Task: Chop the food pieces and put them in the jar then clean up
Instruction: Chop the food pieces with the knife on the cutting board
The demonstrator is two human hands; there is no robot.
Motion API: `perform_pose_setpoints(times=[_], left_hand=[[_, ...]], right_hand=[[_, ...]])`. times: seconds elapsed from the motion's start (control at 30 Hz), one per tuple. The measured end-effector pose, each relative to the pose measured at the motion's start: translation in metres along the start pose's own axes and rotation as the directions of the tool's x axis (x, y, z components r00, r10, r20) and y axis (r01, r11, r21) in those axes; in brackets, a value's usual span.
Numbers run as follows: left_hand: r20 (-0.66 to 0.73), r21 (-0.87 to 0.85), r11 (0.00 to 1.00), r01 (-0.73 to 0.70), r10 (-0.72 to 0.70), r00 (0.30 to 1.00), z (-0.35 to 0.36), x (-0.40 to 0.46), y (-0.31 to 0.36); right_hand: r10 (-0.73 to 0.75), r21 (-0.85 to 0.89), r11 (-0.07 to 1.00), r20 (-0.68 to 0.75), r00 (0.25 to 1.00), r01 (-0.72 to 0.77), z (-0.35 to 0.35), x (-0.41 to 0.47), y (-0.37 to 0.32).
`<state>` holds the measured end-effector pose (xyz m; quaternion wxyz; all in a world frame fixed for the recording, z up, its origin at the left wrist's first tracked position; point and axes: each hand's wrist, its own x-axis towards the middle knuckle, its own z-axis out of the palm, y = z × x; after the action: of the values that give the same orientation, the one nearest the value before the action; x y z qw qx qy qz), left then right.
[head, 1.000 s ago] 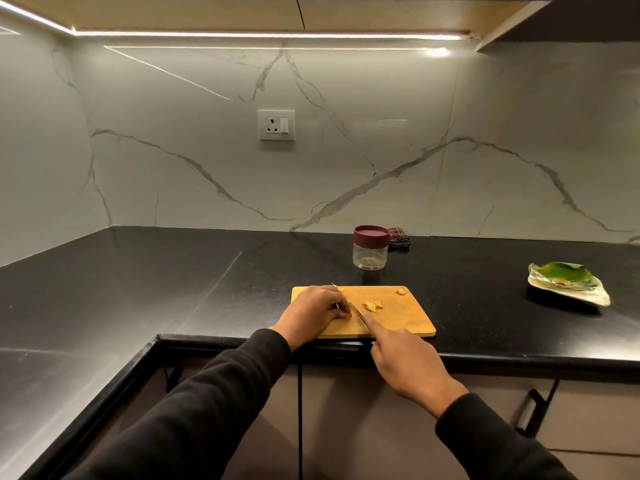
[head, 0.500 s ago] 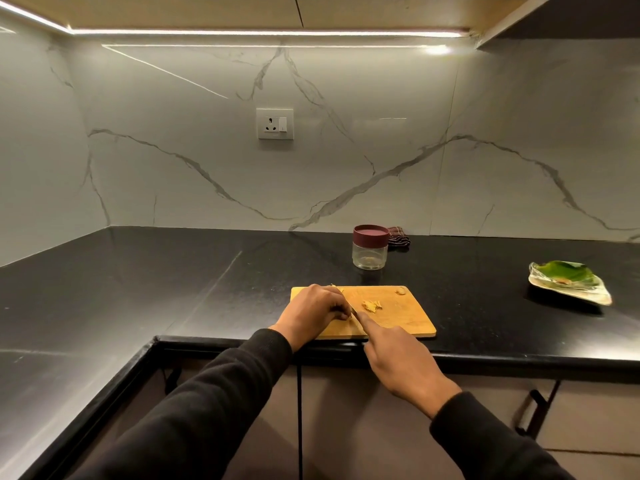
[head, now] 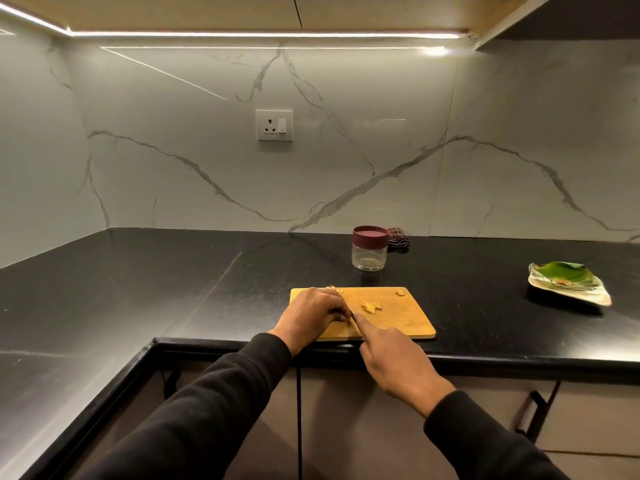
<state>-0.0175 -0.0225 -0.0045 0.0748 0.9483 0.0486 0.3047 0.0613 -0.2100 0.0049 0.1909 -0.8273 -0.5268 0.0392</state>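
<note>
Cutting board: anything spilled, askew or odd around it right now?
A few food bits sit at the cutting board's far-left edge, possibly spilling onto the counter. One piece lies apart near the far-right corner. The jar stands upright, lid on.

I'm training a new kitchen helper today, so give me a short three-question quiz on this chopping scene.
1. True or false: the jar has its lid on.
2. Where is the plate relative to the cutting board?
A. left
B. right
C. on it
3. Fill in: the small pile of chopped food lies on the ____.

Key:
1. True; the maroon lid is on.
2. B; it sits apart on the counter.
3. Cutting board, just beyond the left hand and right hand.
</note>
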Motion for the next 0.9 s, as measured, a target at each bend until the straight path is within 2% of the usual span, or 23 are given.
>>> perform_pose_setpoints(times=[0.47,0.6,0.77,0.9], left_hand=[[-0.01,-0.01,1.0,0.008,-0.008,1.0,0.002,0.0,-0.001],[-0.004,-0.018,1.0,0.019,-0.019,1.0,0.002,0.0,-0.001],[-0.009,-0.042,0.997,0.062,-0.062,0.998,0.002,0.001,0.0],[0.041,-0.014,0.999,0.048,-0.047,0.998,0.004,0.001,-0.002]], right_hand=[[0.022,0.056,0.998,0.002,1.0,-0.022,0.004,-0.011,0.0],[0.02,-0.024,0.999,-0.015,1.0,-0.021,0.0,-0.018,0.0],[0.001,-0.26,0.966,-0.074,0.997,-0.02,-0.005,-0.026,0.003],[-0.012,-0.31,0.951,-0.073,0.997,-0.011,-0.003,-0.028,0.004]])
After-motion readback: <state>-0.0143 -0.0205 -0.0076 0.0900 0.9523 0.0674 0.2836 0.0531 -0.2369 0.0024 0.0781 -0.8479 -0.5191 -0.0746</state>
